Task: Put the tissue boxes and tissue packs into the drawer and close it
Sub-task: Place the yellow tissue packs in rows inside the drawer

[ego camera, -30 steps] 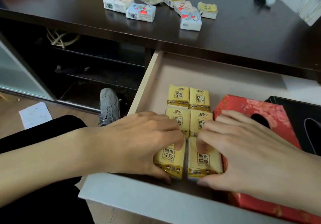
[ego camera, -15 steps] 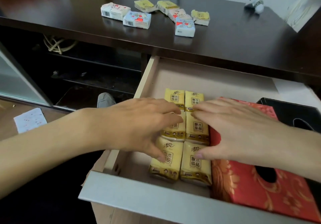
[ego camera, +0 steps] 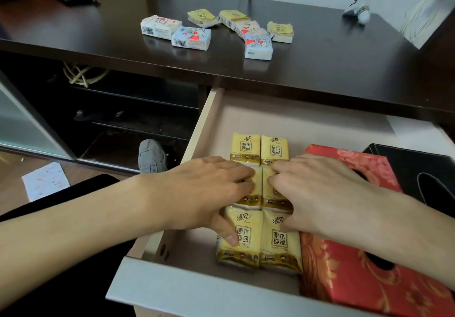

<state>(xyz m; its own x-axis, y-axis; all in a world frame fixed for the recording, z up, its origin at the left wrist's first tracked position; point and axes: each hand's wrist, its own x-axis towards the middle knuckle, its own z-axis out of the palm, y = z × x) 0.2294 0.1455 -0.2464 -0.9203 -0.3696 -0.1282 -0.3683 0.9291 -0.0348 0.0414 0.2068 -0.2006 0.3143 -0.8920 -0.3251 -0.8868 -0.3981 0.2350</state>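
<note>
The drawer (ego camera: 201,129) stands pulled out under the dark desk (ego camera: 344,70). Inside it, yellow tissue packs (ego camera: 261,148) lie in a tight block of two columns and three rows. My left hand (ego camera: 197,193) lies flat over the middle-left pack, its thumb on the front-left pack (ego camera: 242,252). My right hand (ego camera: 327,198) covers the middle-right pack, fingertips at the seam with the back row. A red floral tissue box (ego camera: 357,289) sits right of the packs, touching them, with a black tissue box (ego camera: 418,166) beyond it. Several loose packs (ego camera: 190,37), white and yellow, lie on the desk.
The drawer's grey front panel (ego camera: 197,294) is nearest me. Left of the drawer are open dark shelves with a coiled cable (ego camera: 78,75), a frosted glass door (ego camera: 22,124), a grey shoe (ego camera: 151,155) and a paper (ego camera: 45,181) on the floor.
Both hands have slid from the front row of yellow packs back onto the middle row, pressing them together. The view has tilted, and the block sits more squarely.
</note>
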